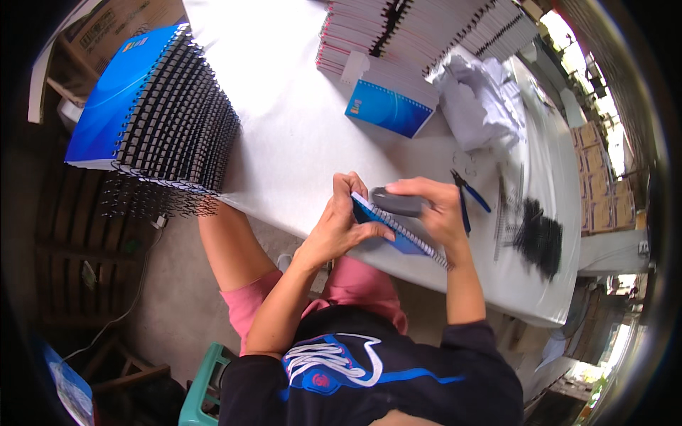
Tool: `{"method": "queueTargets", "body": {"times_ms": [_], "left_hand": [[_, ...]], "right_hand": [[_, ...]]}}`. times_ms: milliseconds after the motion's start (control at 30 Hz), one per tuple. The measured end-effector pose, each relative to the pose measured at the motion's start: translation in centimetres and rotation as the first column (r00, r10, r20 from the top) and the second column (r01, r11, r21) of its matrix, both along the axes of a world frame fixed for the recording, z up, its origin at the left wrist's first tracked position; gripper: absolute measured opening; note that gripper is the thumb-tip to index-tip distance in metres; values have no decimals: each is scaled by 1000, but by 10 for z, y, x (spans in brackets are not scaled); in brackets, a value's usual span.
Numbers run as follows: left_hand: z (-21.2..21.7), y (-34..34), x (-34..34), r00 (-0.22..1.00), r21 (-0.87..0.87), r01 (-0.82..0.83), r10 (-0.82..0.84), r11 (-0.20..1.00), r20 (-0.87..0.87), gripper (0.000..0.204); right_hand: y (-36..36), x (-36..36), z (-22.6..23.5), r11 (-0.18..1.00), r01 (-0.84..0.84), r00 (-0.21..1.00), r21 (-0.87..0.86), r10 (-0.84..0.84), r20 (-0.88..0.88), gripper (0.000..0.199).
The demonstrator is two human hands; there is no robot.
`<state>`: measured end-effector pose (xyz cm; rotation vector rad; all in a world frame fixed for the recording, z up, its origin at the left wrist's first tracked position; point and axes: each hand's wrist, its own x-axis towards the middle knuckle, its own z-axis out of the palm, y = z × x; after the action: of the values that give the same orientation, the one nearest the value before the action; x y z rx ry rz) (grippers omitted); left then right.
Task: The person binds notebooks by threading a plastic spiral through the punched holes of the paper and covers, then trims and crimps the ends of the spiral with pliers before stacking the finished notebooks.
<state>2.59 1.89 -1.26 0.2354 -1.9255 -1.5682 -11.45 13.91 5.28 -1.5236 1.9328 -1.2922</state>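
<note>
A white table (298, 128) carries a tall stack of bound blue notebooks (167, 106) at her left, unbound piles beyond; much seems left. Left hand (341, 227) fingers clamp the blue notebook (398, 234) at the table's near edge; right hand (440, 209) fingers clamp a grey tool (398, 202) against its spiral.

A glossy blue paper-covered notebook (387, 231) with metal spiral binding lies over a matt white cloth-covered table (284, 135).
</note>
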Motion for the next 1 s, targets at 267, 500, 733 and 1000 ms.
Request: {"method": "queueTargets", "body": {"times_ms": [267, 500, 733, 1000], "left_hand": [[-5, -1, -1, 1000, -25, 20, -20, 1000, -2, 77], [-1, 3, 4, 999, 21, 14, -15, 1000, 45, 71], [5, -6, 8, 995, 135, 63, -52, 989, -87, 28], [7, -3, 9, 990, 242, 76, -44, 967, -132, 23]], "right_hand": [[-8, 10, 15, 986, -147, 989, -77, 149, 17, 27], [-2, -6, 14, 998, 47, 999, -34, -47, 2, 32], [83, -65, -8, 748, 662, 677, 52, -566, -470, 52], [92, -44, -37, 550, 748, 620, 372, -379, -687, 71]]}}
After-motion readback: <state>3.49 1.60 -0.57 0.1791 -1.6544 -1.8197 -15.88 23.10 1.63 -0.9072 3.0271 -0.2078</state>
